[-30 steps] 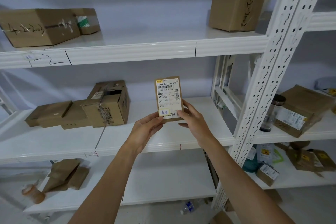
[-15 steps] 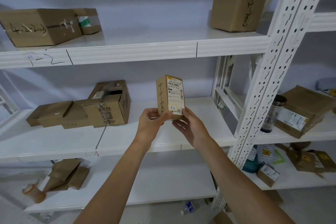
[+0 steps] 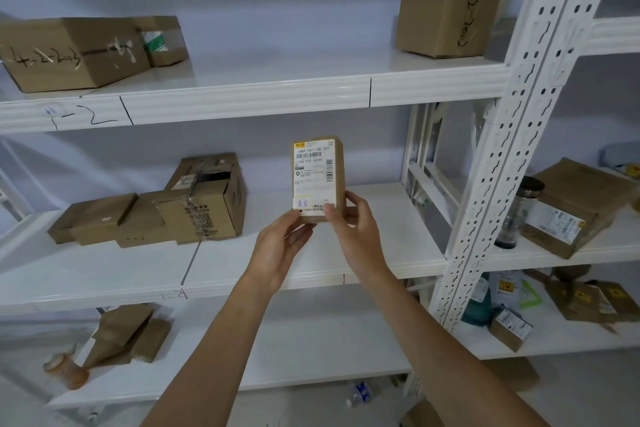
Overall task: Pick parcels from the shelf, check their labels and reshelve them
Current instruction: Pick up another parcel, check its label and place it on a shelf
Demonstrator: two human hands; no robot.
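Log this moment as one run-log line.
stage: label check | parcel: upright, label facing camera | left hand: holds bottom left | right hand: holds bottom right | reshelved: not yet

I count two hands (image 3: pixel 277 246) on one parcel (image 3: pixel 318 177), three boxes (image 3: pixel 446 14) top shelf, one bottle (image 3: pixel 360 393) at the frame's bottom.
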